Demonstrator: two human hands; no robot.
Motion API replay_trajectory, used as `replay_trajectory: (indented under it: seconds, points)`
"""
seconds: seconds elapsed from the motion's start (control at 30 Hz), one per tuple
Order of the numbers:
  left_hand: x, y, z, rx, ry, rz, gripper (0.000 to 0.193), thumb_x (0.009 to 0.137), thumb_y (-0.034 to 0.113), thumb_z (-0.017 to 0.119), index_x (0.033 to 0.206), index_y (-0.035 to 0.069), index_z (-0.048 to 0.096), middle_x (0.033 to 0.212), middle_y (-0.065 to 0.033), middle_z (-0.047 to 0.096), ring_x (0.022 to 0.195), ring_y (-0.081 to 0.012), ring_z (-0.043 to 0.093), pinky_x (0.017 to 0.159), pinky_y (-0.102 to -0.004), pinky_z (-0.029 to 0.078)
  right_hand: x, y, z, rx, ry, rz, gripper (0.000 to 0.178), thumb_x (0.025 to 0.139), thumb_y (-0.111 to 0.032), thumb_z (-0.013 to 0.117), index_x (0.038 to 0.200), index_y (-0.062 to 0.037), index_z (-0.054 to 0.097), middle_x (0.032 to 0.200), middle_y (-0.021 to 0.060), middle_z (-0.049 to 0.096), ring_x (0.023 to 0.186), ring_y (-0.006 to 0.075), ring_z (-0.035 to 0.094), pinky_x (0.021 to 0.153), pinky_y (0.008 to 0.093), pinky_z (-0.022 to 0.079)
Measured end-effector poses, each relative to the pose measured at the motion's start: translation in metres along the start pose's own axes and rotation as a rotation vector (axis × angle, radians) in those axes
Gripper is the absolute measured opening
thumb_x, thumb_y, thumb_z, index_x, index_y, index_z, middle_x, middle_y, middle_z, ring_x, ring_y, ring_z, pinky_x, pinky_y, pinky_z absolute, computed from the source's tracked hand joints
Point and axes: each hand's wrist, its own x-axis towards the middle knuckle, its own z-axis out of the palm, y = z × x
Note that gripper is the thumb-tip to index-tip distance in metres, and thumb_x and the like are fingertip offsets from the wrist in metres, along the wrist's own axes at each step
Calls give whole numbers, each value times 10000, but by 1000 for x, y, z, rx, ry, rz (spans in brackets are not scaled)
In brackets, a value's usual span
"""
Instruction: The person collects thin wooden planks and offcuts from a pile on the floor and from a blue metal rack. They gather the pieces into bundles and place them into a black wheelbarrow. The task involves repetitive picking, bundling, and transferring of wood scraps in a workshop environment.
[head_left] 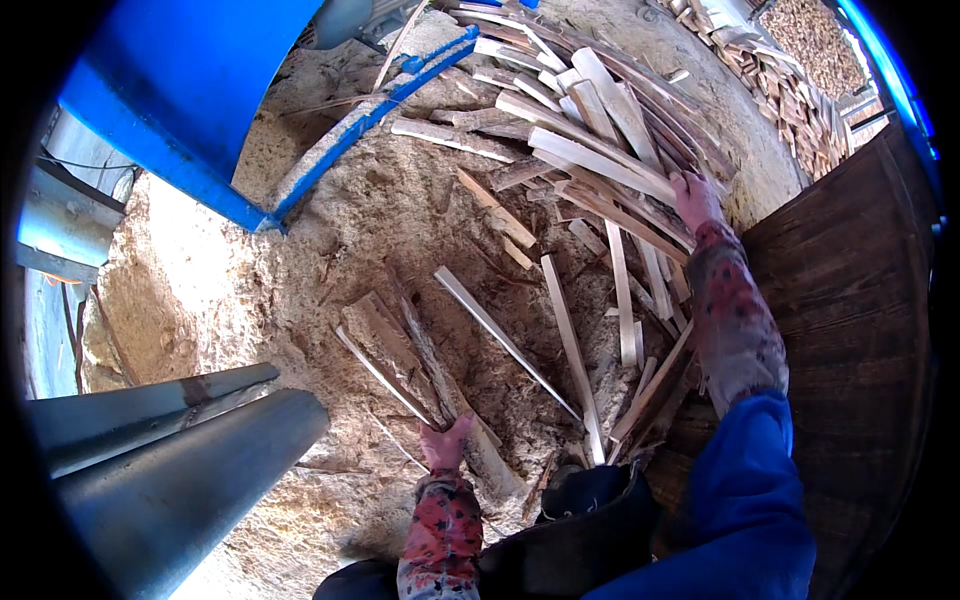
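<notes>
My left hand point(447, 443) is closed around the near ends of a few wood slats point(388, 347), some with rough bark edges, which point away from me low over the sawdust. Farther off to the right, my right hand point(697, 200) grips the end of a pale wood strip point(604, 162) at the edge of a large heap of split strips point(560, 105). Its fingertips are partly hidden by the wood. Between my hands, a thin pale strip point(505, 340) and a longer one point(573, 350) lie loose on the ground.
Sawdust point(340, 230) covers the ground. A blue metal frame point(375, 115) stands at far left, with grey metal beams point(190, 480) at near left. A dark wooden panel point(840, 330) borders my right arm. Stacked firewood point(775, 95) lies at far right.
</notes>
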Motion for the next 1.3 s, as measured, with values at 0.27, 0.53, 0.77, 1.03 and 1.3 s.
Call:
replay_trajectory:
  seconds: [0.27,0.53,0.77,1.03,1.3]
  points:
    - [5,-15,1,69,49,-37,672,669,239,843,1185,-54,526,1029,-120,647,895,-211,609,807,-337,499,26,29,25,105,-394,366,934,788,-757,359,1235,39,557,1281,269,521,1248,389,455,1051,413,331]
    - [4,-9,1,145,63,49,710,664,301,837,1191,-60,526,1051,-133,645,894,-208,608,803,-347,497,8,13,12,280,-423,384,864,799,-742,379,1298,-50,521,1325,278,476,1279,386,416,1064,369,302]
    - [13,-35,-12,256,114,55,667,659,351,826,1125,-58,579,981,-142,660,840,-216,623,750,-350,504,10,19,-1,285,-562,353,814,765,-720,501,1215,-51,609,1290,209,540,1231,321,485,1023,373,357]
    - [10,-26,-11,271,110,23,649,671,315,825,1127,-69,568,1001,-129,662,846,-207,631,761,-342,505,4,49,60,373,-440,204,895,746,-675,584,1305,19,494,1305,197,531,1249,293,478,1048,331,341]
    - [-13,16,12,258,141,17,636,676,271,825,1140,-72,557,1018,-138,655,888,-214,624,796,-343,502,-10,69,65,720,-531,204,538,784,-450,717,1104,-22,660,949,44,657,863,117,550,782,315,440]
